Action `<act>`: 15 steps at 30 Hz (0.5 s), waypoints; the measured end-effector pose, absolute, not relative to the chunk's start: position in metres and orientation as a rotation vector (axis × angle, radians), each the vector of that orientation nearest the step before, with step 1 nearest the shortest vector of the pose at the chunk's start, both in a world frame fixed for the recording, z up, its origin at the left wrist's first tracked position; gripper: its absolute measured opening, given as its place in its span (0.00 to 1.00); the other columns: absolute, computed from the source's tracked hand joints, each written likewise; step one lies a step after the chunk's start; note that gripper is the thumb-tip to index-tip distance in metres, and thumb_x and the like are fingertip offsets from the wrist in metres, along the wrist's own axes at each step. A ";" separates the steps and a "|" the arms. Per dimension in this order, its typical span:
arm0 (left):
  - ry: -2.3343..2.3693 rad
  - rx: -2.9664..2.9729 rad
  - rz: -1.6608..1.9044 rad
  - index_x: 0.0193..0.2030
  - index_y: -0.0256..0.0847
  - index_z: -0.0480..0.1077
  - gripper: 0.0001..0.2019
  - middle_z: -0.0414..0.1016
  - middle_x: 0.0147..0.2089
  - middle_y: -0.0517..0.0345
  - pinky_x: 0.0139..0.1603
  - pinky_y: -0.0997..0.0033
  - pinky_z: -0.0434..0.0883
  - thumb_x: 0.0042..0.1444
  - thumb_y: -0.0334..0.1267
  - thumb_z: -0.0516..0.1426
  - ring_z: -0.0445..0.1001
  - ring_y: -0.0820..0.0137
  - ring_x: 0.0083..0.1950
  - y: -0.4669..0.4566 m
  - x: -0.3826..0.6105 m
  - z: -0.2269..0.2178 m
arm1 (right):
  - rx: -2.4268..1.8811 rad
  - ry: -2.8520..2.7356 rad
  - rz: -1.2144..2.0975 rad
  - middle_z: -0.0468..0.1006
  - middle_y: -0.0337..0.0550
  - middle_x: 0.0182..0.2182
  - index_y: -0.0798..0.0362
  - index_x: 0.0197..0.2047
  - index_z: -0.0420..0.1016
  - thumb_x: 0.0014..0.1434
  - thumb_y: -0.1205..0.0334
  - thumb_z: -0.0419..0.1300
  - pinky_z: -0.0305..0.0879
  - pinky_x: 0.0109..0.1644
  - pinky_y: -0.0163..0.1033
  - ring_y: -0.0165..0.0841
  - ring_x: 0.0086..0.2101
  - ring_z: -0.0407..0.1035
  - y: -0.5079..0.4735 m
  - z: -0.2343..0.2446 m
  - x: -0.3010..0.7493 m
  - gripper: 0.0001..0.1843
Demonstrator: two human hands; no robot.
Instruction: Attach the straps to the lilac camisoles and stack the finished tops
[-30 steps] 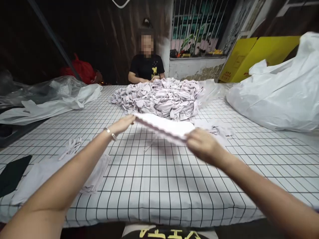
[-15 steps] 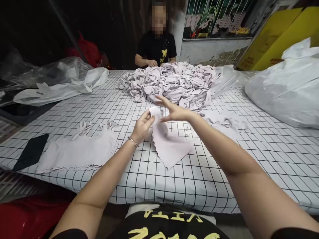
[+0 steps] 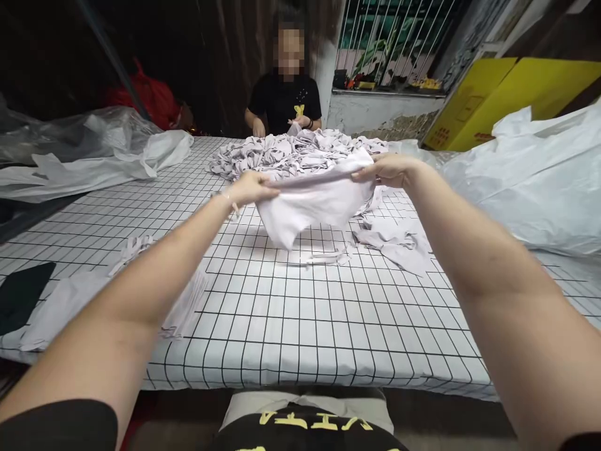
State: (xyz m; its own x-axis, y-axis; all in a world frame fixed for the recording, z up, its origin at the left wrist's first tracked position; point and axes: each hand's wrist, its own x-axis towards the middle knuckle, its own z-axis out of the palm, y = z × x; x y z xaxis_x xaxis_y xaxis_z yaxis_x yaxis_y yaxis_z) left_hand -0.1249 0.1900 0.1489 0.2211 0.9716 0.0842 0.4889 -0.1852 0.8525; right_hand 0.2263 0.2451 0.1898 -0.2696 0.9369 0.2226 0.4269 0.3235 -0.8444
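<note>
A pale lilac piece of fabric (image 3: pixel 314 200) is stretched between my two hands above the checked tablecloth, its lower part hanging loose. My left hand (image 3: pixel 253 189), with a bracelet at the wrist, pinches its left end. At the upper right end, my right hand (image 3: pixel 389 170) grips the same piece. Right behind it lies a big heap of crumpled lilac fabric (image 3: pixel 282 150). Below it, thin fabric strips (image 3: pixel 323 255) lie on the cloth. Partly hidden by my left forearm is a layered stack of flat fabric pieces (image 3: pixel 188 307) with strap-like ends.
Crumpled fabric (image 3: pixel 394 241) lies near my right forearm. A dark flat piece (image 3: pixel 23 294) is at the left edge. Plastic bags (image 3: pixel 141 153) lie back left, a large white bag (image 3: pixel 539 181) right. Across the table a person (image 3: pixel 286 103) handles the heap; a yellow box (image 3: pixel 488 100) stands behind.
My right hand has closed on the fabric and moved right; my left hand has moved left and up. The piece is now lifted and spread sideways between them. The view has shifted a little.
</note>
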 end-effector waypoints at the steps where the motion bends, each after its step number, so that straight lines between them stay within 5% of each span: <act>1: 1.413 1.868 0.857 0.31 0.34 0.77 0.10 0.75 0.30 0.55 0.37 0.67 0.70 0.40 0.36 0.67 0.73 0.66 0.35 0.209 -0.129 0.168 | -1.266 -1.832 0.880 0.75 0.44 0.23 0.54 0.24 0.76 0.28 0.60 0.79 0.64 0.23 0.41 0.34 0.25 0.66 0.252 0.189 0.235 0.20; 8: 1.372 2.168 1.034 0.44 0.26 0.76 0.17 0.79 0.37 0.57 0.52 0.67 0.68 0.48 0.35 0.63 0.71 0.68 0.44 0.209 -0.125 0.236 | -1.379 -1.532 0.922 0.73 0.39 0.24 0.59 0.31 0.77 0.38 0.71 0.74 0.60 0.30 0.36 0.25 0.24 0.62 0.220 0.213 0.251 0.16; 11: 1.305 2.256 0.917 0.42 0.34 0.79 0.11 0.80 0.37 0.57 0.49 0.65 0.71 0.52 0.33 0.59 0.74 0.68 0.41 0.148 -0.129 0.193 | -1.435 -1.645 0.889 0.75 0.41 0.25 0.59 0.32 0.77 0.43 0.70 0.71 0.64 0.32 0.38 0.27 0.26 0.66 0.161 0.180 0.255 0.11; 15: 1.077 2.536 0.746 0.42 0.48 0.79 0.14 0.81 0.38 0.61 0.50 0.57 0.71 0.56 0.28 0.55 0.76 0.67 0.41 0.046 -0.138 0.082 | -1.563 -1.804 0.817 0.78 0.42 0.28 0.55 0.30 0.77 0.47 0.65 0.67 0.70 0.40 0.43 0.34 0.31 0.72 0.062 0.082 0.254 0.05</act>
